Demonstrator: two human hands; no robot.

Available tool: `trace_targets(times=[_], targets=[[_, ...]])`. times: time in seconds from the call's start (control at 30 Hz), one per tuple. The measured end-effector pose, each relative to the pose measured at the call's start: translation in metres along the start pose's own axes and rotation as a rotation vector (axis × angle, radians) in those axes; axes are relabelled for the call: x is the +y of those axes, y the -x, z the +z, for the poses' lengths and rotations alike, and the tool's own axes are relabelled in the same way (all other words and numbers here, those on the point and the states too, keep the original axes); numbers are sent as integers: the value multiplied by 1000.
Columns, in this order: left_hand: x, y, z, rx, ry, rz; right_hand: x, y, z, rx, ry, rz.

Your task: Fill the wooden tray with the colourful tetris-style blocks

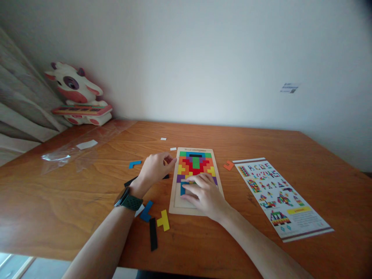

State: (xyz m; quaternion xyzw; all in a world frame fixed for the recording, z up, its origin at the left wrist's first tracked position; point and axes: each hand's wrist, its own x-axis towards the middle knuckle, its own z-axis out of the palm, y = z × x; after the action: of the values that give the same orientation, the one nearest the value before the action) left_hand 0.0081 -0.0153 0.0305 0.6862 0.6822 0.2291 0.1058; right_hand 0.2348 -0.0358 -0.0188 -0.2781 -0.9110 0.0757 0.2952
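Observation:
A wooden tray puzzle point(172, 205) lies in front of me, its upper part filled with coloured block pieces in a patterned layout. My right hand point(205, 193) is over the lower part of the tray, thumb and fingers on a blue puzzle piece point(182, 188) there; the hand hides part of that piece. My left hand point(157, 168) hovers by the tray's left edge, fingers loosely curled with a gap and nothing visible in them. Beneath its wrist, a black strip piece point(130, 181) is partly covered. A dark green-banded watch point(130, 199) is on the left wrist.
Loose pieces lie left of the tray: blue point(147, 211), yellow point(163, 221), black point(153, 234), another blue point(134, 164). An orange piece point(228, 165) and a printed pattern sheet point(290, 209) lie right. Clear plastic wrapping point(66, 155) and a cow toy keyboard point(83, 110) are back left.

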Motion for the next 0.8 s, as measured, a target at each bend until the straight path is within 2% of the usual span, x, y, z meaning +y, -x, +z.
trace_targets(times=[0.13, 0.37, 0.6, 0.8], targets=[[0, 0, -1, 72, -28, -13, 0, 0, -1, -14, 59, 1], [1, 1, 0, 25, -56, 3, -5, 0, -6, -42, 116, 34], [-2, 1, 2, 44, -68, 16, -4, 0, -4, -39, 101, 64], [-14, -3, -18, 117, -281, -30, 2, 1, -10, 20, 50, 96]])
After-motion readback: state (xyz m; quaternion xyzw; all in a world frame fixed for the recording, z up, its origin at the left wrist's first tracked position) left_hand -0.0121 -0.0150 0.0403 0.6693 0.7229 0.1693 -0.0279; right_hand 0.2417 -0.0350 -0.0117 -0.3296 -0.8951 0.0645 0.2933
